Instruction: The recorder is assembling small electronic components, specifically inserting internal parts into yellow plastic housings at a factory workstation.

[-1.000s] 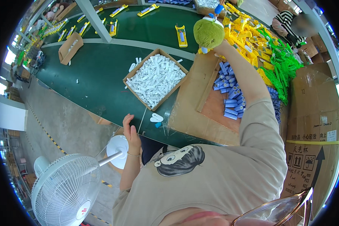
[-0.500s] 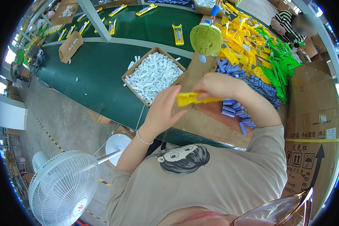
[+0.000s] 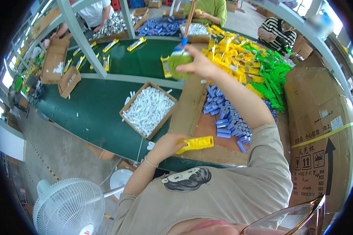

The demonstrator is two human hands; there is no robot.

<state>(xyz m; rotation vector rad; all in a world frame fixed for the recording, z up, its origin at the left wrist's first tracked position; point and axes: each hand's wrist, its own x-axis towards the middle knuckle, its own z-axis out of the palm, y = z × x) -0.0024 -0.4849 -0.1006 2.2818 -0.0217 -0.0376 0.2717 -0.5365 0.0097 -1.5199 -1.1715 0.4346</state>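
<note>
My left hand (image 3: 168,146) grips one end of a yellow plastic casing (image 3: 200,143), held low in front of my shirt. Higher up, my right hand (image 3: 200,62) reaches forward over the bench and grasps a green fuzzy ball (image 3: 178,64) that hangs from a cord (image 3: 189,23) with a blue piece on it. The thumb lies across the ball's front; some fingers are hidden. A cardboard box of small white plastic parts (image 3: 150,111) sits left of the casing. Under my right forearm lie many loose blue-purple cylindrical cells (image 3: 225,117).
Yellow casings (image 3: 231,58) and green casings (image 3: 270,74) are heaped at the far right. On the green belt (image 3: 133,58) lie several filled yellow casings. A tall carton (image 3: 317,149) stands right, a fan (image 3: 68,207) lower left. Other people work across the bench.
My right hand has let go of the yellow casing and moved up and away to the hanging ball. The casing stays in my left hand, now lower. The whole view has shifted.
</note>
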